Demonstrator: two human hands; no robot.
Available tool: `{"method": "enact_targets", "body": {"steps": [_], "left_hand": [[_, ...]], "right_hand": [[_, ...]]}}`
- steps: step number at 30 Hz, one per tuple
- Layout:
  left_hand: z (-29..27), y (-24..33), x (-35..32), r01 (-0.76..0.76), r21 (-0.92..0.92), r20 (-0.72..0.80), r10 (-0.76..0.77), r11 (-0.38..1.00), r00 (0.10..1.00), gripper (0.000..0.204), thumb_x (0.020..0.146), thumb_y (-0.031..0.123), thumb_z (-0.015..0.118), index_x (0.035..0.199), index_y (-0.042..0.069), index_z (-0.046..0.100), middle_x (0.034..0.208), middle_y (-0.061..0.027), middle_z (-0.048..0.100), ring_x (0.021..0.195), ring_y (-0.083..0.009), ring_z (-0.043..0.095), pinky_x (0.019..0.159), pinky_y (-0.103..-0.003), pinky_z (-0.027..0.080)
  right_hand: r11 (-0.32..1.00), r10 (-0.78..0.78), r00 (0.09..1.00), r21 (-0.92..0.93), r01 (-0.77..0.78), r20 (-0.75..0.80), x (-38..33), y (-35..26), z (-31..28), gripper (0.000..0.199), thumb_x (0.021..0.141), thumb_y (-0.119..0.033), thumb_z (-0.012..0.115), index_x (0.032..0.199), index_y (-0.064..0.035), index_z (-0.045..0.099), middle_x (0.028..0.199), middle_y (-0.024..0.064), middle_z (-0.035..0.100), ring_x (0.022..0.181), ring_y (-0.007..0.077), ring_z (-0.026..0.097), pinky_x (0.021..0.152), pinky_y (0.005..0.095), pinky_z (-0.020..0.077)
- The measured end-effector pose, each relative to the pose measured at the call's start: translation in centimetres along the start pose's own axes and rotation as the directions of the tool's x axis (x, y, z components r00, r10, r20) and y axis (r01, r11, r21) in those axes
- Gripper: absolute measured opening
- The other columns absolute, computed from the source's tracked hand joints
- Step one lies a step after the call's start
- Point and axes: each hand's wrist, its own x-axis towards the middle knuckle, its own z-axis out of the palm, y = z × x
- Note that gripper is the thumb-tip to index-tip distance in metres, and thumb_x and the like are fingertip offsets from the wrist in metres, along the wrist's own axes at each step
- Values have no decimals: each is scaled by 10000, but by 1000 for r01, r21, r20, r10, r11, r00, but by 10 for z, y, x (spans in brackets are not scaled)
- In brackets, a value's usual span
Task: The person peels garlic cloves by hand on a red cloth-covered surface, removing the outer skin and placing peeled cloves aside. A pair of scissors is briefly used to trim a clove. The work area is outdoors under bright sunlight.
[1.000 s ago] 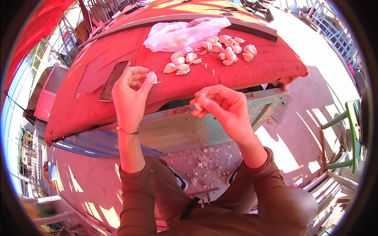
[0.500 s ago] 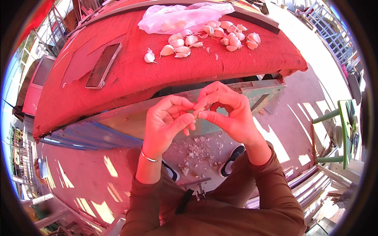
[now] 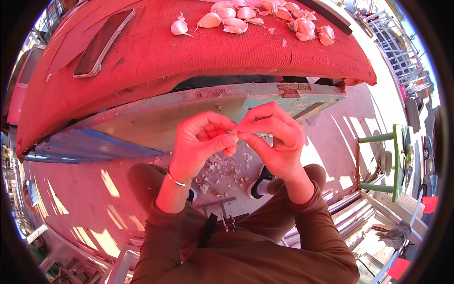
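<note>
Left hand [image 3: 198, 138] and right hand [image 3: 276, 135] pinch together one small pale piece [image 3: 235, 133] — perhaps for finer control — while garlic cloves [image 3: 235, 26] lie beyond the fingers, seemingly for easy reach

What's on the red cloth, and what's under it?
On the red cloth: a phone at left, grouped garlic cloves, and one lone clove between them. A scuffed rail shows below the cloth's front edge; the surface beneath is hidden.

Left hand [image 3: 195, 142], right hand [image 3: 280, 138] pinching, fingertips meeting.
</note>
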Motion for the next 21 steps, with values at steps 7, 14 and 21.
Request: {"method": "enact_targets", "body": {"steps": [7,14,21], "left_hand": [[-15,-1,-4,-12,-27,-44,11,1000,999,145,935,-16,749,1069,-36,698,900,-107,738,745,-147,699,658,-285,585],[-19,1,-6,3,4,-92,-2,1000,996,146,938,-11,749,1072,-47,704,912,-112,744,747,-158,707,676,-283,589],[-16,2,-5,-2,35,-66,5,999,998,126,943,-1,748,1052,-52,709,891,-110,743,753,-153,709,680,-288,593]], "right_hand": [[960,117,988,242,-137,98,6,11,14,244,795,115,796,1000,6,721,1048,123,665,908,197,668,807,316,541],[953,156,975,236,-191,159,9,19,18,253,809,131,789,1020,24,697,1078,127,648,976,191,660,846,317,544],[939,176,982,287,-187,66,9,18,21,183,811,57,808,952,-29,730,955,82,674,895,193,658,798,316,527]]}}
